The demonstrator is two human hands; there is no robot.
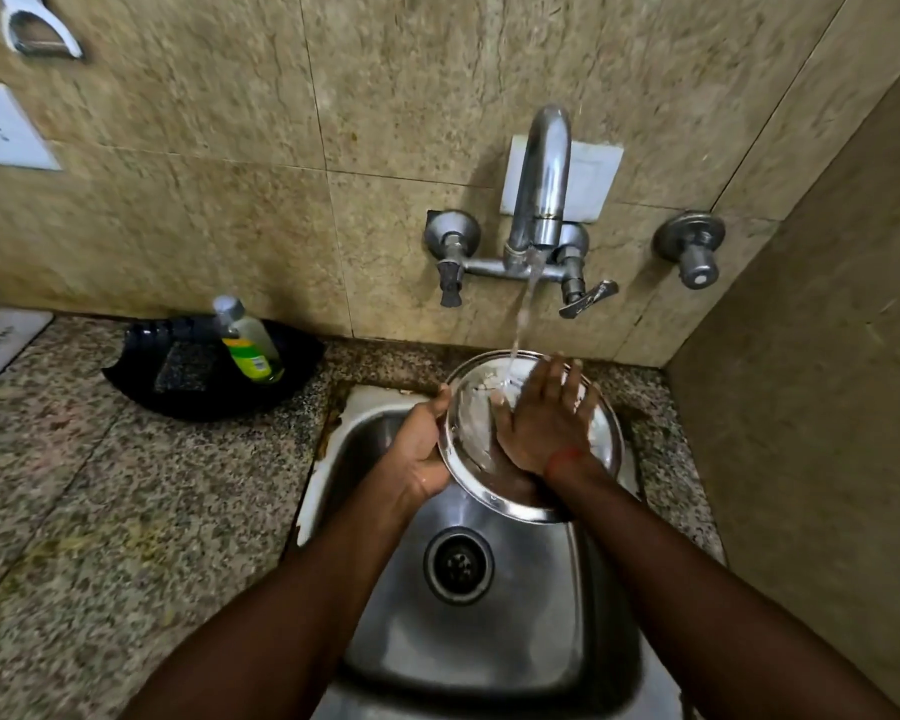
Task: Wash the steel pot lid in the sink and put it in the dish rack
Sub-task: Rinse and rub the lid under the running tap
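The round steel pot lid [471, 433] is held tilted over the back of the steel sink [489, 641]. My left hand [419, 449] grips its left rim. My right hand [546, 418] lies flat on the lid's face with its fingers spread. Water runs from the wall tap [541, 174] onto the lid near my right fingertips. No dish rack is in view.
A black tray [141, 376] on the granite counter at the left holds a green dish-soap bottle [248, 340] and a dark scrub pad [185, 366]. Tap valves [450, 241] flank the spout; another knob [692, 249] sits further right. A tiled wall closes the right side.
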